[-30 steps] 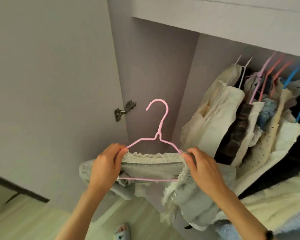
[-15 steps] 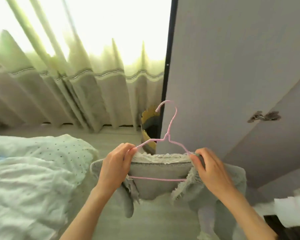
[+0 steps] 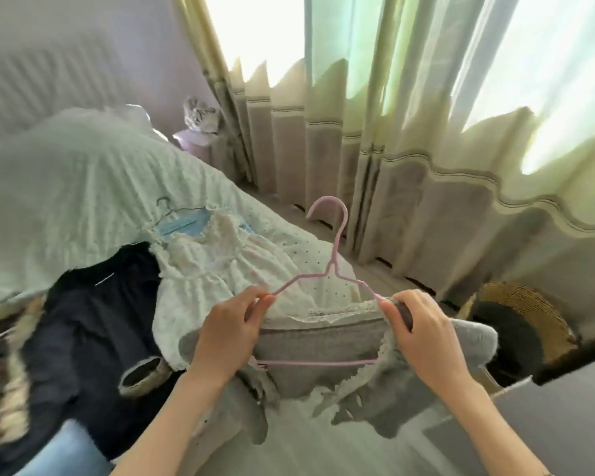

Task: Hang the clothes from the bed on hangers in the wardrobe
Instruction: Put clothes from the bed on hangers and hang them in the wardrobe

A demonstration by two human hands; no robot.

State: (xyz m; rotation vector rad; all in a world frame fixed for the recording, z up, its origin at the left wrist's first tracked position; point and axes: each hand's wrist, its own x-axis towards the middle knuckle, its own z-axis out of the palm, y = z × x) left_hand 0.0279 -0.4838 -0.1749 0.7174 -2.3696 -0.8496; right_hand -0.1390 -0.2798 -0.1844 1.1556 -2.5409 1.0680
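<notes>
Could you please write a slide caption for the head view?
Both hands, left and right, hold a grey lace-trimmed garment on a pink hanger beside the clothes-strewn bed.

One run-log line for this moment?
stage: fitting grey top onto pink hanger | left hand: pinches hanger arm | right hand: grips hanger end and fabric | bed: more clothes

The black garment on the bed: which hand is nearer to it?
Left. The left hand holds the pink hanger just right of the black garment. The right hand grips the hanger's other end, farther away.
</notes>
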